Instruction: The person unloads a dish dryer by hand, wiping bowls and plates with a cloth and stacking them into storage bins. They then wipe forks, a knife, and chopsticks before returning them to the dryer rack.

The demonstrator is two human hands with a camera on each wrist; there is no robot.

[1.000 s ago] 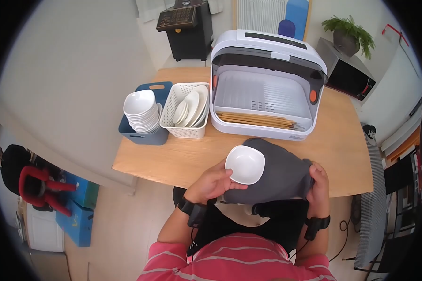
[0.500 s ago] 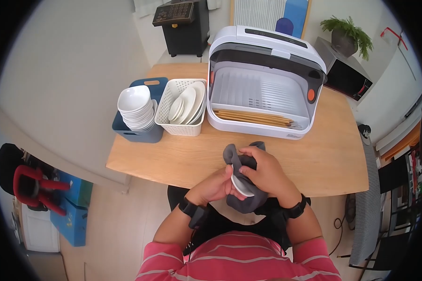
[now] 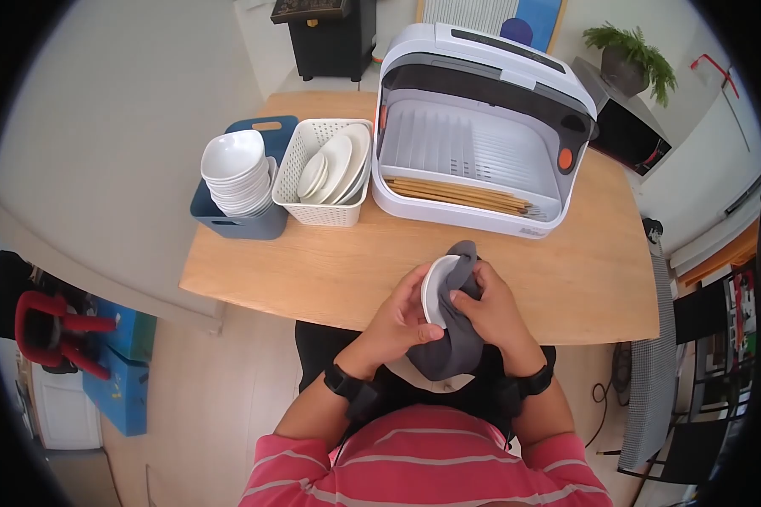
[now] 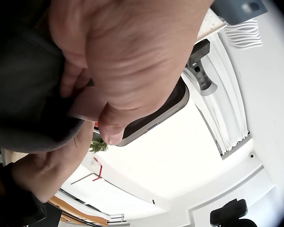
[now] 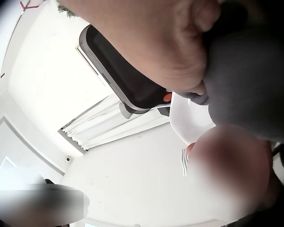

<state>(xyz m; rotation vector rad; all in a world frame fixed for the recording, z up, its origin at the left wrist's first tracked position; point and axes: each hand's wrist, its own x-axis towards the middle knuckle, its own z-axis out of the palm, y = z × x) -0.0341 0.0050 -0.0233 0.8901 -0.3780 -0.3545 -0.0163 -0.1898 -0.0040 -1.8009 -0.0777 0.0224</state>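
Observation:
A small white bowl (image 3: 434,291) is held on edge above the table's front edge, and my left hand (image 3: 396,319) grips its left side, thumb at the lower rim. Against the bowl's right side my right hand (image 3: 492,306) grips a dark grey cloth (image 3: 450,346), which is bunched over the rim and hangs down below. In the right wrist view the white bowl (image 5: 191,118) shows between the two hands, partly covered by the grey cloth (image 5: 251,85). The left wrist view shows the cloth (image 4: 28,104) draped beside my left hand (image 4: 128,56).
A blue basket (image 3: 241,225) with stacked white bowls (image 3: 232,158) stands at the left of the table (image 3: 313,269). Beside it is a white basket (image 3: 317,214) of plates (image 3: 336,169). An open-lidded dish cabinet (image 3: 465,220) with wooden chopsticks (image 3: 457,193) stands at the back.
My right hand has come from the right to the bowl, bringing the cloth bunched against it. The bowl has turned from face-up to on edge; the left hand keeps holding it.

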